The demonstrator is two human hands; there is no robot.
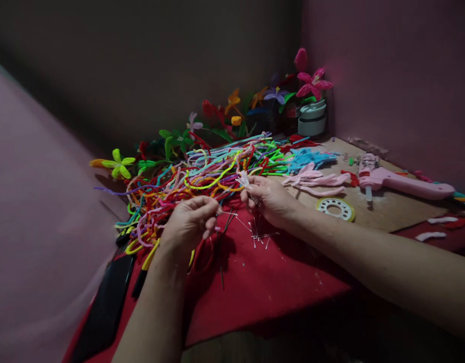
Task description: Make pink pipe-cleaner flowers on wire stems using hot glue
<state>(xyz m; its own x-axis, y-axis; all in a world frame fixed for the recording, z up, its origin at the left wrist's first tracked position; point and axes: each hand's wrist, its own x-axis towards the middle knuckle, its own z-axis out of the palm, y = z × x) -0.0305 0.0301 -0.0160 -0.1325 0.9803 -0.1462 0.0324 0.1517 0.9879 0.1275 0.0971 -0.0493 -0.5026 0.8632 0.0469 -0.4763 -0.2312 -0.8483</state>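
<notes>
My right hand [268, 199] is closed around a small bunch of thin white-tipped stems [243, 179], the tips pointing up and left. To its left, my left hand [192, 219] pinches one thin stem [228, 213] between thumb and fingertips. Several loose white-tipped stems [256, 236] lie scattered on the red cloth [270, 287], just below my right hand. Behind both hands spreads a large pile of multicoloured fuzzy pipe cleaners [213, 176].
A pink glue gun [406, 182] and a tape roll [335, 208] rest on a brown board [384, 214] at the right. Fuzzy flowers [314, 83] line the back near a grey-green container [311, 119]. A black flat object [106, 307] lies at the left edge.
</notes>
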